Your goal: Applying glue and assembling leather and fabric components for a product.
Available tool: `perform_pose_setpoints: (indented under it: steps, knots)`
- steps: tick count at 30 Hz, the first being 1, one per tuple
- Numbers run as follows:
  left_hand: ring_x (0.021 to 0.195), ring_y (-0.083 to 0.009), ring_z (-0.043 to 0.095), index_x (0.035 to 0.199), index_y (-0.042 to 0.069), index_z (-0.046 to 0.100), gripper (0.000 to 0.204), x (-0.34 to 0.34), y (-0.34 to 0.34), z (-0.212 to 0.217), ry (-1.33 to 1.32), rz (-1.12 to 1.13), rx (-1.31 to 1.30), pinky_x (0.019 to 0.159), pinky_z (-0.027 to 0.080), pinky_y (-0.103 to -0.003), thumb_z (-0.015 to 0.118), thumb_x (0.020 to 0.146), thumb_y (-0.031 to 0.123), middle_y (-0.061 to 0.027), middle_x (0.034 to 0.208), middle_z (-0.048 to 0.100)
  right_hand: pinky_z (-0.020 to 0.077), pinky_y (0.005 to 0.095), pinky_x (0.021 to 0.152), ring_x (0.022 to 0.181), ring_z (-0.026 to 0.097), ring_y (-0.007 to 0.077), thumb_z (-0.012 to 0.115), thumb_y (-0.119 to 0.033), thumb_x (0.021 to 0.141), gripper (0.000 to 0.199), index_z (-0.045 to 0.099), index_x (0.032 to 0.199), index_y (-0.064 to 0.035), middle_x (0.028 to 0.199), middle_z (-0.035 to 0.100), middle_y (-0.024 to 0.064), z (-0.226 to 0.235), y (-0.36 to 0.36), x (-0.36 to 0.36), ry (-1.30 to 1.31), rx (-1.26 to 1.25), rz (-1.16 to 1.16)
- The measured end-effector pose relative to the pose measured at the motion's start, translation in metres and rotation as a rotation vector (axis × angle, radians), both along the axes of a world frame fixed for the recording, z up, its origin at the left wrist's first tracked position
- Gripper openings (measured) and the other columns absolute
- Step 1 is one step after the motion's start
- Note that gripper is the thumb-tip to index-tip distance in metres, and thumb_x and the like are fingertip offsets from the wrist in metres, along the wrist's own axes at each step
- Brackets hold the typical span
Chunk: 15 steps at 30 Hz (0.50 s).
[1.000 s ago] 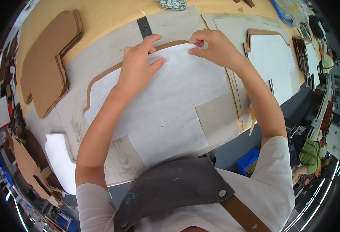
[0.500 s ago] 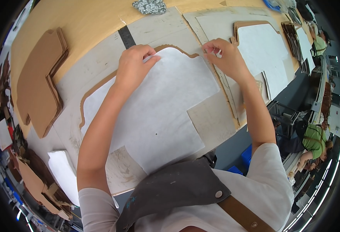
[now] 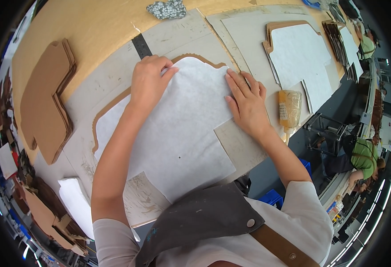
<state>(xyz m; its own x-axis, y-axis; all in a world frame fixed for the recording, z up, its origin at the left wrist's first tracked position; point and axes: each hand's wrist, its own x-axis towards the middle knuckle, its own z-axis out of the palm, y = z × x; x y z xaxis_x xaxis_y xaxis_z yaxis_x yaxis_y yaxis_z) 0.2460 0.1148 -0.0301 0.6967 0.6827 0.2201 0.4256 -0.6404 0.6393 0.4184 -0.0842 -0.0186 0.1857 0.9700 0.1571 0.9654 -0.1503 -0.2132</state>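
Note:
A white cut sheet (image 3: 182, 120) with notched corners lies over a brown piece (image 3: 111, 107), whose wavy rim shows along the far and left sides. At the far edge my left hand (image 3: 149, 84) is closed, thumb and fingertips pinching the white sheet. My right hand (image 3: 249, 104) rests palm down at the sheet's right corner, fingers stretched out and holding nothing. A dark ruler-like strip (image 3: 141, 46) lies just beyond my left hand. To the right of my right hand is a bottle of yellowish glue-like stuff (image 3: 290, 109), its narrow tip toward me.
Brown cut pieces (image 3: 46, 102) are stacked at the left. At the right lies another stack topped with a white sheet (image 3: 298, 55). A speckled stone (image 3: 166, 9) sits at the far edge. Folded white material (image 3: 75, 200) is at the near left. A person in green (image 3: 364, 155) works farther right.
My right hand has come down and nearer, from raised with curled fingers to flat on the sheet's right corner. The bottle has come into sight. My left hand stays at the far edge.

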Motion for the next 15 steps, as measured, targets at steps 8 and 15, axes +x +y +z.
perform_pose_setpoints:
  steps: [8,15]
  knots:
    - [0.064,-0.0199,0.054,0.081,0.001,0.066,0.014,0.0,0.001,-0.002,0.006,0.017,0.006,0.06,0.044,-0.032,0.074,0.077,0.011,-0.0078,0.071,0.059,0.0298,0.045,0.1,0.123,0.041,0.031,0.064,-0.013,0.083,0.048,0.051,0.129,-0.0048,0.136,0.049,0.0094,0.006,0.036,0.001,0.126,0.118,0.07]
    - [0.068,-0.0189,0.055,0.099,0.003,0.066,0.029,-0.005,-0.006,0.013,-0.054,0.027,-0.176,0.066,0.048,-0.031,0.077,0.076,0.015,-0.0077,0.079,0.062,0.0372,0.0419,0.089,0.097,0.053,0.0253,0.071,-0.012,0.077,0.033,0.064,0.108,-0.0069,0.097,0.064,0.0049,-0.003,0.106,0.001,0.392,0.155,0.164]
